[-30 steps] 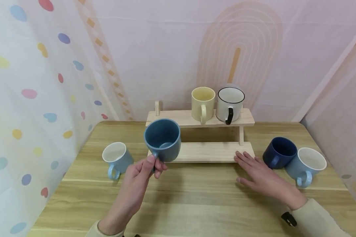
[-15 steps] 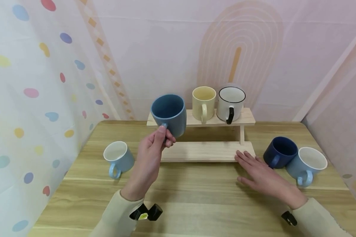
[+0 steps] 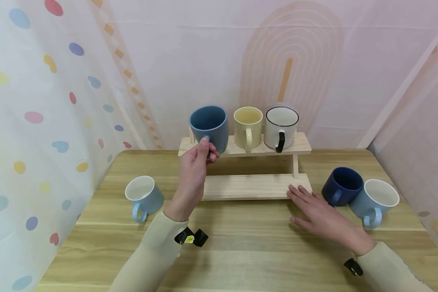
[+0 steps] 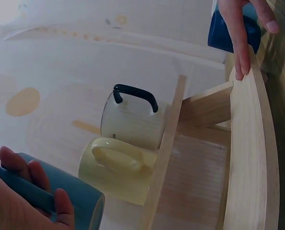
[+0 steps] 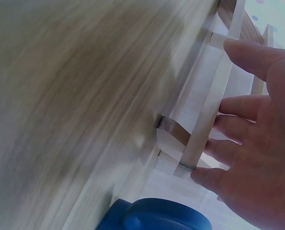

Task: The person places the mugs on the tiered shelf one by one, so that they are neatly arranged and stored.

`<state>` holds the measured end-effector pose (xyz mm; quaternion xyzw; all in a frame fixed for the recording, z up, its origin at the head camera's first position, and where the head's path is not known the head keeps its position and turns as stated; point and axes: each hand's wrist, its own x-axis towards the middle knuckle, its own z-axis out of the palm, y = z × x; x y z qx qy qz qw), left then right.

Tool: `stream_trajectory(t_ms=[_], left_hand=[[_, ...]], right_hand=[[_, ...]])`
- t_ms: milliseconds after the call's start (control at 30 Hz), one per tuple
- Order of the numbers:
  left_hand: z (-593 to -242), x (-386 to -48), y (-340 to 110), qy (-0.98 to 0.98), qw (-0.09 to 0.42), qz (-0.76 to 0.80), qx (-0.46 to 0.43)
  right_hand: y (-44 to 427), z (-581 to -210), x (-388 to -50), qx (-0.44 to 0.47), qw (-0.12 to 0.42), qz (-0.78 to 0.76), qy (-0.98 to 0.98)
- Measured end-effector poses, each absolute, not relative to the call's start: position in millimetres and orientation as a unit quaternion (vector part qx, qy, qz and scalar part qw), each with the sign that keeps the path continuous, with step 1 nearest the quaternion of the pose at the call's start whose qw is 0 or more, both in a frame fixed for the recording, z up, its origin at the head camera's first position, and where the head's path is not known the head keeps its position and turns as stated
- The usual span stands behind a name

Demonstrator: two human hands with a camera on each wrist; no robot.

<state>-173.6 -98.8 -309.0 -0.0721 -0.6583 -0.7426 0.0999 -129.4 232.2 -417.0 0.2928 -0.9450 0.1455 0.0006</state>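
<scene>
My left hand (image 3: 194, 174) grips the handle of a teal-blue mug (image 3: 213, 134) at the left end of the upper shelf (image 3: 231, 150); in the left wrist view a gap shows between the mug (image 4: 80, 196) and the shelf board (image 4: 168, 148). To its right stand a yellow mug (image 3: 245, 132) and a white mug with a black rim and handle (image 3: 277, 132). My right hand (image 3: 323, 219) rests with straight fingers on the right end of the lower shelf (image 3: 255, 186); in the right wrist view the fingertips touch the board's edge (image 5: 207, 115).
A light blue mug (image 3: 149, 196) stands on the wooden table (image 3: 248, 243) left of the rack. Right of the rack are a dark blue mug (image 3: 344, 186) and another light blue mug (image 3: 374, 200), close together. A patterned curtain (image 3: 190, 61) hangs behind.
My left hand has carried the teal-blue mug up and away from me, from in front of the rack to the upper shelf's left end. The right hand has stayed on the lower shelf.
</scene>
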Motion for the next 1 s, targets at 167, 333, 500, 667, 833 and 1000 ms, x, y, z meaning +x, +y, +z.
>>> stream_trajectory(t_ms=[167, 333, 500, 667, 833, 1000], left_hand=[[-313, -187, -91, -0.663, 0.104, -0.738, -0.069], [-316, -199, -85, -0.658, 0.11, -0.743, -0.06], [-322, -208, -84, -0.652, 0.116, -0.748, -0.053], [-330, -214, -84, -0.656, 0.119, -0.744, -0.05], [-335, -218, -85, -0.664, 0.123, -0.736, -0.049], [-339, -220, -86, -0.673, 0.118, -0.729, -0.046]], right_hand=[[232, -416, -130, 0.289, -0.004, 0.144, -0.946], [232, -417, -129, 0.29, -0.001, 0.149, -0.945], [232, -418, -129, 0.293, 0.0, 0.152, -0.944], [232, -417, -130, 0.294, -0.004, 0.154, -0.943], [232, -418, -132, 0.288, -0.017, 0.156, -0.945], [234, -418, -132, 0.289, -0.014, 0.155, -0.945]])
